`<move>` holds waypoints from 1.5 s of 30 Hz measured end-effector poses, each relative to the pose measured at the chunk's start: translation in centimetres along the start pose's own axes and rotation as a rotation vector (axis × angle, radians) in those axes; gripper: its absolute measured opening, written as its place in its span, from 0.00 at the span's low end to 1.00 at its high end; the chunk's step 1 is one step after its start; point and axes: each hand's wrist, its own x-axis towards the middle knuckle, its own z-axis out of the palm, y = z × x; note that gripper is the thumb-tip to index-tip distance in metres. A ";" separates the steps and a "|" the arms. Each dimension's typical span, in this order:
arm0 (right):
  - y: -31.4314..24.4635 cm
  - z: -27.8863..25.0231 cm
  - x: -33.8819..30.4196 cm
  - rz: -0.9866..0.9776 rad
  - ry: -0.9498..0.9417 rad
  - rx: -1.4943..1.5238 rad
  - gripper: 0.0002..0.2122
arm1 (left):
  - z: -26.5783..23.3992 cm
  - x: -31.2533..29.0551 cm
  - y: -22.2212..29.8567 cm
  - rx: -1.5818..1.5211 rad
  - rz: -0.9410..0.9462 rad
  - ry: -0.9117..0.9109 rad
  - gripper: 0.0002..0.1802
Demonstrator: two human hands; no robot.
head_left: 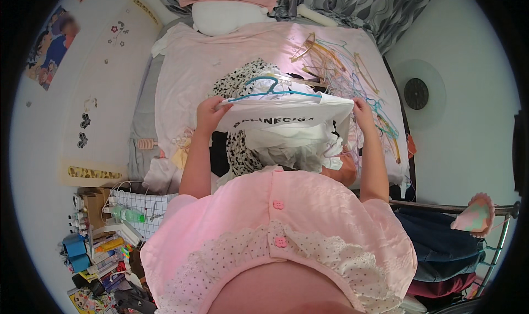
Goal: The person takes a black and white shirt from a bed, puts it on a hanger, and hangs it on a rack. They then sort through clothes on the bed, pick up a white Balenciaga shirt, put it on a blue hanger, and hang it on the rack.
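Note:
A white T-shirt [292, 113] with dark lettering across its front is stretched between my two hands. Inside its neckline sits a blue hanger [263, 87], its hook standing up in the middle. My left hand [211, 114] pinches the shirt at its left shoulder. At the opposite shoulder, my right hand [361, 113] is closed on the cloth. Below and behind the shirt lies a heap of clothes, with a black-and-white spotted garment [238, 82] on its left side. The shirt covers part of this heap.
Many loose coloured hangers [352, 77] lie tangled on the right side of the pink-sheeted bed [182, 66]. A hairbrush [146, 144] rests at the bed's left edge. Lower right stands a rail [490, 210] with dark clothes; lower left, a cluttered shelf [110, 248]. A fan [416, 93] is at right.

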 end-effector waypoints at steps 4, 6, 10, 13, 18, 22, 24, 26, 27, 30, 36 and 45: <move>-0.4 1.3 -0.6 0.033 -0.108 0.088 0.08 | -0.1 -0.2 -0.7 0.011 -0.063 -0.018 0.11; -1.3 2.1 -1.2 0.068 0.046 0.090 0.09 | 0.0 -0.2 -0.8 0.017 -0.080 -0.033 0.11; -0.8 4.5 -2.0 0.069 0.333 0.044 0.14 | 1.3 0.1 -0.7 0.085 -0.289 -0.024 0.14; -2.4 8.5 -2.5 0.136 0.135 0.180 0.09 | 3.9 0.4 -2.4 0.063 -0.315 -0.089 0.15; -8.1 14.8 -4.4 0.420 -0.516 0.596 0.16 | 9.0 0.7 0.0 0.111 -0.312 -0.182 0.14; -12.2 18.2 -3.8 0.477 -0.587 0.892 0.16 | 14.5 0.1 -2.0 -0.225 -0.436 -0.118 0.17; -12.4 19.0 -3.0 0.512 -0.455 0.830 0.16 | 15.8 0.1 -0.4 -0.432 -0.510 -0.124 0.19; -11.7 19.2 -3.0 0.508 -0.363 0.836 0.15 | 15.2 -0.1 2.4 -0.592 -0.463 -0.244 0.23; -11.3 19.1 -3.1 0.505 -0.271 0.839 0.15 | 15.1 -0.2 2.6 -0.592 -0.456 -0.237 0.23; -8.5 18.8 -3.1 0.532 -0.260 0.819 0.11 | 14.6 -0.8 3.4 -0.599 -0.403 -0.414 0.23; -2.5 16.6 -3.2 0.409 -0.200 0.546 0.12 | 14.1 -0.2 -0.9 -0.510 -0.344 -0.447 0.18; -3.0 5.9 -3.3 -0.077 -0.452 -0.156 0.10 | 9.4 0.8 -3.5 0.198 -0.061 -0.027 0.23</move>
